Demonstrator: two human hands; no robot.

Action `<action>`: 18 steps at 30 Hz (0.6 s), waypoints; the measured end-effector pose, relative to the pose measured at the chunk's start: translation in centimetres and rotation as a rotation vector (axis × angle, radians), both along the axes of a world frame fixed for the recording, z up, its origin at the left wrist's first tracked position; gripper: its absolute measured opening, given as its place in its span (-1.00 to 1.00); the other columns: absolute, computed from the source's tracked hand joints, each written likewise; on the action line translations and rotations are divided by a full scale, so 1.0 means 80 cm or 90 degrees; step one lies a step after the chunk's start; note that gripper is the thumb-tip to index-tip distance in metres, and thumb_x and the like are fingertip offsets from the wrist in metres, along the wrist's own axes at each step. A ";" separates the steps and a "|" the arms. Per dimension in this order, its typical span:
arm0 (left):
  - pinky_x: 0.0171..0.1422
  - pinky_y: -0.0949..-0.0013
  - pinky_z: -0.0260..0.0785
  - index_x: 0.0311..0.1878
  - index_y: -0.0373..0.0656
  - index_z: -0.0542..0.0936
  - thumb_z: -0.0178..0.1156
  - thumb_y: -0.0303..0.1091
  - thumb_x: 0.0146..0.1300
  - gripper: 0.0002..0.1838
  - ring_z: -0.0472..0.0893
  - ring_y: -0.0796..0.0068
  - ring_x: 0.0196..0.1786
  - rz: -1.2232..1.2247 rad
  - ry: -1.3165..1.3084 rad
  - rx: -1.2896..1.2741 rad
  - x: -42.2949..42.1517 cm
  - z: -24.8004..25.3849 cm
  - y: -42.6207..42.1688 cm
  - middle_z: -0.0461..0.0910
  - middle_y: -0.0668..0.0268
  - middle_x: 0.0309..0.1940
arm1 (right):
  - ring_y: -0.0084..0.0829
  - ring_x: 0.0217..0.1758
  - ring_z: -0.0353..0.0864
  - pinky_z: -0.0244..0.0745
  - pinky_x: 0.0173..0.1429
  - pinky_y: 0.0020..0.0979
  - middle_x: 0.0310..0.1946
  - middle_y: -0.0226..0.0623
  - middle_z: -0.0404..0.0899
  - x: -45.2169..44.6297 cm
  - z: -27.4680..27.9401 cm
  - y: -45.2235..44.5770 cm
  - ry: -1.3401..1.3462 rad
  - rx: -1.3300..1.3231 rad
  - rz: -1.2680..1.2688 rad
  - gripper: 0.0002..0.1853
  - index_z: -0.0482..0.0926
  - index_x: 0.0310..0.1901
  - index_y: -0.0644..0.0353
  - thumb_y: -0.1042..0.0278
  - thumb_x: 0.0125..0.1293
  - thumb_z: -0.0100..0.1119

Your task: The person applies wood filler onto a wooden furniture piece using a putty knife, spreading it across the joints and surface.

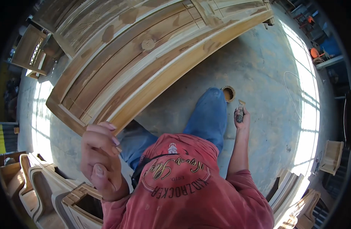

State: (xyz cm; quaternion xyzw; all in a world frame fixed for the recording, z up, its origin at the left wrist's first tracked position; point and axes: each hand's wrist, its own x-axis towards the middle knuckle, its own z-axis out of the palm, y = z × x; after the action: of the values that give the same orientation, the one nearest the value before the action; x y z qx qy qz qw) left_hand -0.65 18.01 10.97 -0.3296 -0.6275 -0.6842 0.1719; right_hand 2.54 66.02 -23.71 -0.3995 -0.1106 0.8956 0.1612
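Observation:
My right hand is wrapped round the dark handle of a putty knife, its short, tan-smeared blade pointing away from me. Just beyond the blade, beside my knee, a small round tub on the floor holds brown paste. My left hand is raised near the close corner of a large wooden panel. Its fingers are half curled with the thumb apart, and nothing shows between them. Whether the fingertips touch the panel's edge cannot be made out. Darker brown smears and a round patch mark the panel's face.
The panel slants across the space in front of my legs. Carved wooden furniture parts stand close at lower left, more frames at lower right. A thin cable lies on the floor at right. A wooden piece stands at far left.

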 end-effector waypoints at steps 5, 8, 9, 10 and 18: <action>0.20 0.18 0.16 -0.34 -0.13 0.37 -0.24 -0.35 0.34 -0.80 0.32 0.33 -0.11 0.379 -0.008 -0.119 0.005 -0.063 -0.130 0.39 0.23 -0.26 | -0.43 -0.59 0.45 0.41 -0.62 -0.50 -0.49 -0.18 0.47 0.007 -0.004 0.015 -0.048 0.116 0.136 -0.88 0.39 -0.19 0.25 0.44 0.26 -0.01; 0.25 0.18 0.18 -0.24 -0.20 0.47 -0.24 -0.24 0.42 -0.68 0.38 0.28 0.01 0.548 -0.015 -0.196 0.011 -0.088 -0.226 0.47 0.17 -0.15 | -0.45 -0.59 0.45 0.42 -0.60 -0.50 -0.49 -0.21 0.47 0.000 0.022 0.040 -0.033 -0.133 0.282 -0.89 0.44 -0.23 0.27 0.44 0.25 -0.01; 0.27 0.16 0.17 -0.20 -0.21 0.49 -0.24 -0.18 0.43 -0.64 0.40 0.28 0.02 0.564 -0.113 -0.051 0.005 -0.095 -0.282 0.48 0.15 -0.14 | -0.46 -0.60 0.45 0.42 -0.59 -0.49 -0.49 -0.22 0.47 -0.003 0.026 0.041 -0.020 -0.218 0.334 -0.88 0.46 -0.25 0.28 0.44 0.25 0.00; 0.29 0.14 0.17 -0.16 -0.21 0.51 -0.24 -0.12 0.43 -0.60 0.42 0.27 0.04 0.577 -0.211 0.095 0.002 -0.101 -0.352 0.49 0.14 -0.12 | -0.46 -0.60 0.45 0.42 -0.59 -0.49 -0.49 -0.22 0.47 -0.009 0.027 0.034 -0.021 -0.222 0.325 -0.88 0.46 -0.25 0.28 0.44 0.25 0.00; 0.36 0.10 0.11 0.13 -0.19 0.49 -0.29 0.13 0.45 -0.39 0.43 0.21 0.17 0.770 -0.466 0.185 -0.036 -0.089 -0.225 0.48 0.09 0.02 | -0.44 -0.60 0.50 0.47 -0.56 -0.51 -0.46 -0.18 0.52 -0.067 0.001 0.031 -0.368 0.534 0.376 -0.90 0.50 -0.26 0.32 0.51 0.24 0.01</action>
State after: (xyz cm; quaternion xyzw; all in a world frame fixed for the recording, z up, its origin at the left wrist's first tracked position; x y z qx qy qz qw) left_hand -3.54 0.00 3.85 0.3523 -0.6200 -0.6123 0.3413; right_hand -2.84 68.54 -23.61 -0.4818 -0.6015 0.6372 0.0123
